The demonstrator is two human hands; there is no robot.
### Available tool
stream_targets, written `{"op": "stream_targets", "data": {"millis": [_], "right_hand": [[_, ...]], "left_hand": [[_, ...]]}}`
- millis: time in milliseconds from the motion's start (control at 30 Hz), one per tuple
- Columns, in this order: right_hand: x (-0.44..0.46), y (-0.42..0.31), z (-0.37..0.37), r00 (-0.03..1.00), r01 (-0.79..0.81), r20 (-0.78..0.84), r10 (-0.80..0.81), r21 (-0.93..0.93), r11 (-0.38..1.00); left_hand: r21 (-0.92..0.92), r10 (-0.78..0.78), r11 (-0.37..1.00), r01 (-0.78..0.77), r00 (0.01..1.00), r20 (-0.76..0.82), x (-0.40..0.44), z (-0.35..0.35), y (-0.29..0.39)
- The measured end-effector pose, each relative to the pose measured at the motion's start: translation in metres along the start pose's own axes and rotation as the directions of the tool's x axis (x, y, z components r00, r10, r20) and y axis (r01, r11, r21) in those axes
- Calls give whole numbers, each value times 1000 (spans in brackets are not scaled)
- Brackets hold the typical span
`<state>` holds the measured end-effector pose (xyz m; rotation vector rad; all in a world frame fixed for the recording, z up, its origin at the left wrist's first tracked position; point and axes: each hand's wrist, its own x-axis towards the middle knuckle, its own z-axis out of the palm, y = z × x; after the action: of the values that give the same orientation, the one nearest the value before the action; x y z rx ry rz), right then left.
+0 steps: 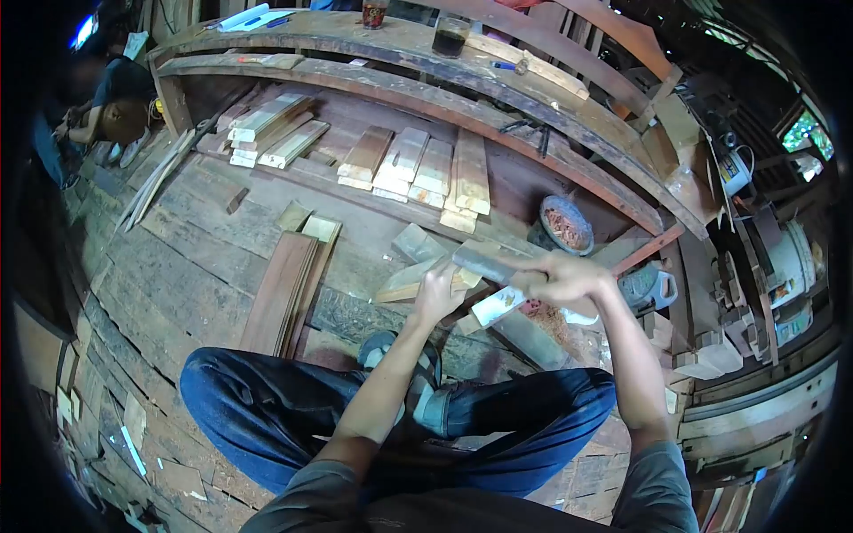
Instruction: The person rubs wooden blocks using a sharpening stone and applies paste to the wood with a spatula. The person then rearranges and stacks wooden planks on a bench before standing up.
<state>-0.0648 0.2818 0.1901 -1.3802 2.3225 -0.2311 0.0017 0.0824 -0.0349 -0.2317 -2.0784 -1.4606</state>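
In the middle of the view a grey, bar-shaped block (pixel 482 264) lies slantwise between my hands. My right hand (pixel 566 277) is closed over its right end, index finger stretched along it. Close to the block's left end, my left hand (pixel 435 291) has its fingers curled down over a pale wooden board (pixel 400 290). What its fingertips touch is hidden. Just below the grey block is a wooden piece with a whitish face (pixel 498 305). Another greyish wood block (pixel 418 242) lies behind my left hand.
Beyond my hands stands a long wooden bench (pixel 329 34) holding drinking glasses (pixel 451 37). Stacked planks (pixel 400 160) lie beneath it, near a bucket of shavings (pixel 566 224). Long boards (pixel 277 293) rest left of my crossed legs. Another person (pixel 120 98) sits at far left.
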Motion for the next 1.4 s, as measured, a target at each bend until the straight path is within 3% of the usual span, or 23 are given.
{"op": "stream_targets", "data": {"millis": [33, 67, 100, 133, 233, 333, 367, 467, 533, 600, 667, 700, 800, 833, 933, 967, 1067, 1100, 1200, 1233, 1333, 1367, 1400], "right_hand": [[2, -3, -15, 980, -188, 83, 181, 85, 979], [-1, -7, -21, 919, -377, 180, 350, 153, 913], [2, -11, -23, 907, -410, 133, 400, 65, 910], [1, -14, -22, 952, -298, 103, 289, 79, 951], [-6, -15, -11, 999, -7, 35, 5, 63, 998], [1, -16, -28, 919, -378, 170, 355, 126, 917], [1, -13, -23, 948, -299, 100, 302, -47, 953], [-4, -16, -10, 994, 101, 49, -103, 40, 994], [1, -23, -30, 967, -170, 196, 163, 22, 985], [9, -30, -37, 905, -387, 119, 409, -174, 906], [1, -28, -24, 960, -245, 125, 249, -49, 968], [-2, -25, -16, 991, 136, 17, -136, -12, 991], [1, -6, -23, 983, -150, 121, 137, 109, 983], [5, -14, -31, 930, -351, 94, 355, -64, 934], [1, -36, -22, 967, -252, 12, 254, -83, 964], [-1, -10, -6, 997, 20, -75, -26, -80, 997], [2, -18, -36, 958, -261, 134, 253, 47, 964], [11, -14, -33, 926, -355, 98, 366, -107, 929], [0, -22, -18, 995, 3, 100, 2, -59, 998], [2, -18, -10, 974, 209, 70, -214, 71, 975], [6, -16, -34, 919, -324, 263, 294, 77, 943], [10, -2, -27, 930, -327, 172, 326, -24, 945], [7, -4, -22, 975, -187, 121, 185, 4, 982]], "left_hand": [[7, -87, 996, 87, 996, 26, 1, -2, 6], [-15, -11, 1000, 11, 1000, -22, -3, 2, 9], [-29, 76, 997, -78, 994, -79, 0, 4, 9], [-33, 164, 985, -170, 977, -138, 6, 2, 9], [-5, 27, 1000, -28, 997, -79, 7, -3, 4], [-24, 5, 1000, -6, 997, -77, 3, 2, 11], [-21, 55, 998, -57, 993, -105, 5, 3, 10], [10, 30, 1000, -29, 991, -134, 0, 3, 2], [-1, -45, 999, 45, 990, -137, 1, 3, 7], [-23, 38, 999, -42, 986, -164, 6, 3, 8], [22, 31, 999, -28, 988, -152, -1, 3, 1], [23, 29, 999, -25, 981, -194, -2, 3, 1], [26, -71, 997, 77, 983, -169, -2, 4, -4], [-9, -51, 999, 50, 980, -192, 2, 5, -3], [-3, -2, 1000, 1, 976, -219, 0, -3, 4], [27, -17, 999, 23, 975, -223, -3, -2, 0], [-22, -68, 998, 65, 970, -231, 0, 3, 4], [-13, -28, 1000, 26, 966, -259, -1, 8, 0], [53, 9, 999, 3, 975, -223, -7, 8, -7], [11, 32, 999, -30, 960, -279, -6, 9, -5], [10, -65, 998, 70, 965, -256, -3, 10, -2], [-24, -44, 999, 39, 965, -257, -1, 9, 0], [1, -8, 1000, 9, 962, -273, -1, 9, -4]]}}
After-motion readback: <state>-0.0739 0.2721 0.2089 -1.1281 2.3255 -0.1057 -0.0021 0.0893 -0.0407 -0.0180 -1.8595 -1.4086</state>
